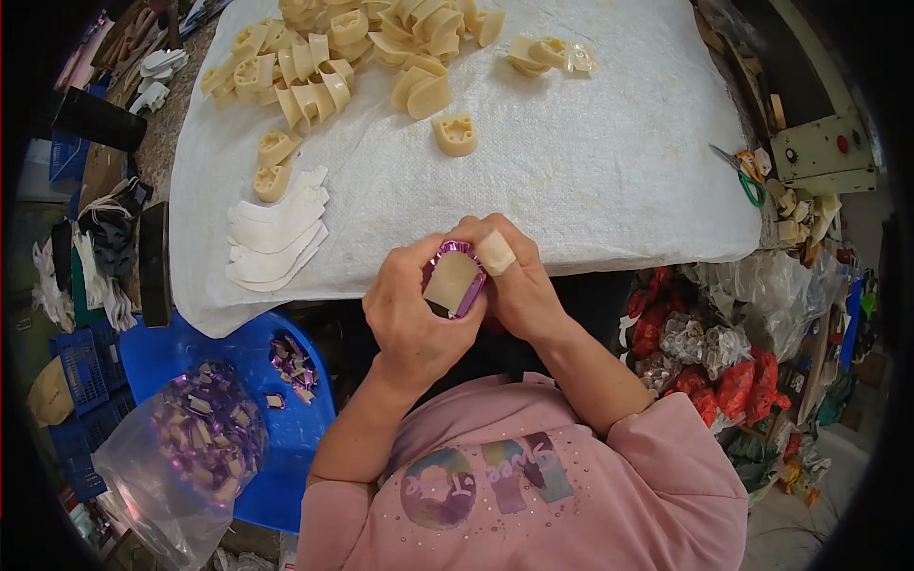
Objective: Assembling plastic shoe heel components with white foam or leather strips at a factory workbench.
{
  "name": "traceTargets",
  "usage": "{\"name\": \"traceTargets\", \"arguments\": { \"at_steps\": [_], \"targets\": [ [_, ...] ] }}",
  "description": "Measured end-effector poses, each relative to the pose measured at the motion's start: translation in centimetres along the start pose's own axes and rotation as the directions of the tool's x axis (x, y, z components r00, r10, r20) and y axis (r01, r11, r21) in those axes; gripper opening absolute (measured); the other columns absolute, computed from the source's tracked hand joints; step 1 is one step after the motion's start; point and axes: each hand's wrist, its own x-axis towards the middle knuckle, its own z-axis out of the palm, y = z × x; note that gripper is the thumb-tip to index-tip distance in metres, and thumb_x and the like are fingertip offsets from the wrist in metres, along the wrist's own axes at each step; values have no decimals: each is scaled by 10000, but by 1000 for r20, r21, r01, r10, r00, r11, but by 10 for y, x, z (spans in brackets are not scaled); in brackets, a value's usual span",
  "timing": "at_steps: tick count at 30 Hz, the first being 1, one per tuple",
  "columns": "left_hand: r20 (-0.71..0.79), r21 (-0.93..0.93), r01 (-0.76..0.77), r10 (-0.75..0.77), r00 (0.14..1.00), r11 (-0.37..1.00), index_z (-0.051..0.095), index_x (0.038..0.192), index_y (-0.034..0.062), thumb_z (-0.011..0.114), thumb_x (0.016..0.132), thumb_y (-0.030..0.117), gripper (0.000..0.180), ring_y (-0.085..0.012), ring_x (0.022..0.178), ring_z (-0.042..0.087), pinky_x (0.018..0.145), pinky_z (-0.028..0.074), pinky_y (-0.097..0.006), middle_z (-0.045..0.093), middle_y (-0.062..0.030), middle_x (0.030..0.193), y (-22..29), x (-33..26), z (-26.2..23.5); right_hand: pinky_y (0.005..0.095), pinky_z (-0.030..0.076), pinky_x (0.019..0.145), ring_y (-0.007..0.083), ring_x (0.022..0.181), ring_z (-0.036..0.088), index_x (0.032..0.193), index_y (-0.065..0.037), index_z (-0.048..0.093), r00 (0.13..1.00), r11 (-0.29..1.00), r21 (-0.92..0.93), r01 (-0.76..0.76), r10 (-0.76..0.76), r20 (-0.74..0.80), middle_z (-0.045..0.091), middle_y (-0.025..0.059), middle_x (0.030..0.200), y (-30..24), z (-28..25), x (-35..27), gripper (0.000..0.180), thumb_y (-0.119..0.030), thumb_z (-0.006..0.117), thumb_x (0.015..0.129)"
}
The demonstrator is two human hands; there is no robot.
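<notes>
Both my hands hold a shoe heel [452, 283] with a shiny purple covering, just off the table's near edge; its flat beige face points up. My left hand [411, 309] wraps its left side and lower end. My right hand [522, 290] grips the right side, fingers curled at the far rim, with a beige wrap round one digit. On the table past my hands sits a single bare cream plastic heel [456, 136]. Curved white cut pieces [276, 238] lie stacked to the left, below two cream heels [273, 179].
A white woven sheet [609, 162] covers the table. Cream heels [314, 76] are heaped at its far left. Green-handled scissors [747, 181] lie at the right edge. Left of me, a blue chair [309, 457] holds a clear bag of purple-covered pieces [205, 428]. Red and clear bags [733, 381] crowd the right.
</notes>
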Motion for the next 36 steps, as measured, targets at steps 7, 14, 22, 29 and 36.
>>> {"name": "traceTargets", "arguments": {
  "at_steps": [7,14,22,29,36],
  "targets": [
    [-42,92,-132,136,990,987,592,1036,-46,758,536,-9,527,-243,542,482,486,409,-331,492,-108,669,-10,-2,-2,340,473,663,206,773,602,1035,-7,564,996,982,169,-79,86,-34,604,98,895,-12,11,-2,245,-208,456,946],
    [43,219,-193,188,981,957,589,1034,-47,729,573,7,485,-255,536,469,488,399,-344,469,-95,653,-17,1,-16,353,478,680,313,772,613,1041,-5,566,981,827,-549,119,-182,-61,607,164,886,-11,22,-2,203,-127,472,909],
    [-104,284,150,-125,987,947,534,1150,-13,753,666,84,540,-208,748,558,682,465,-285,572,-129,954,-49,-33,-80,350,455,735,274,821,569,1045,-8,576,960,801,-542,252,-135,247,580,134,874,-11,22,49,225,-32,565,821],
    [-207,569,399,-345,916,719,540,1162,13,708,681,105,518,-313,934,442,833,377,-400,501,-158,1003,-85,-105,-144,372,407,800,291,929,482,954,-34,604,861,622,-606,496,-262,435,561,96,938,-3,59,87,203,-24,621,752],
    [-299,493,375,-252,920,785,596,1096,35,648,712,22,388,-298,1018,473,928,354,-381,518,-143,1058,-80,-63,-146,398,361,795,266,961,485,942,-57,633,834,463,-697,548,-235,500,571,91,935,5,105,108,224,-35,630,719]
  ]
}}
